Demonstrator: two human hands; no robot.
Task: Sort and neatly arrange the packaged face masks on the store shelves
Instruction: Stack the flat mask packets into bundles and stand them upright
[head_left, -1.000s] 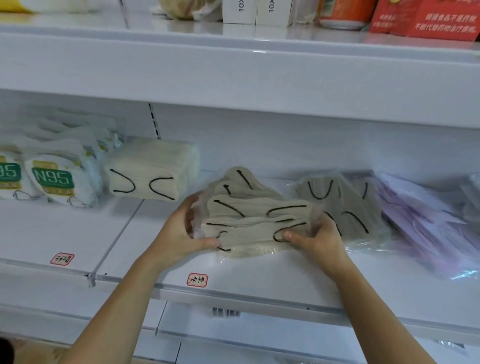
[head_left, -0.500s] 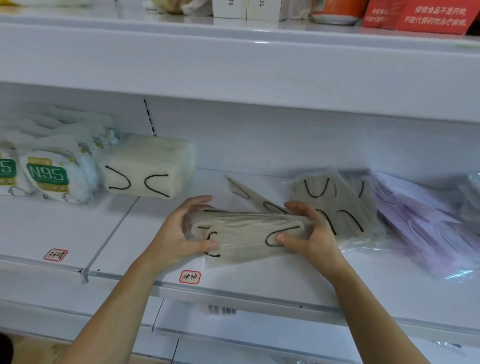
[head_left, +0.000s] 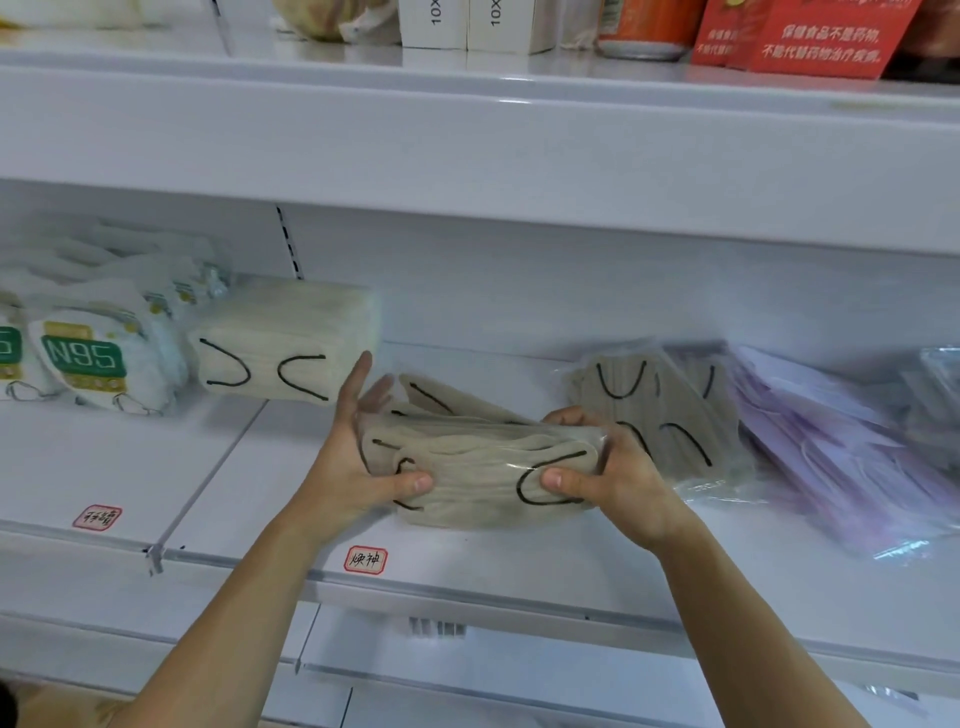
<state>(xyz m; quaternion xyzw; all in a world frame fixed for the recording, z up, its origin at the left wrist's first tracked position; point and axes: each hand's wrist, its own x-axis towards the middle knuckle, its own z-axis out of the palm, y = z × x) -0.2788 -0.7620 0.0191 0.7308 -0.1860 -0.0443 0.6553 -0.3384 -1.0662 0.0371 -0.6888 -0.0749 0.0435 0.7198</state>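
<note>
Hands (head_left: 618, 480) around crinkly beige mask stack (head_left: 480, 467)

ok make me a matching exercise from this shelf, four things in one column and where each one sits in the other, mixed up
Things:
1. N95 packs
2. cream mask stack
3. beige mask bundle
4. purple mask packs

Places:
A. held between the left hand and the right hand, low over the shelf
B. far left of the shelf
C. right end of the shelf, lying flat
D. just right of the N95 packs, by the shelf divider

Pairs: 1-B, 2-D, 3-A, 4-C
</note>
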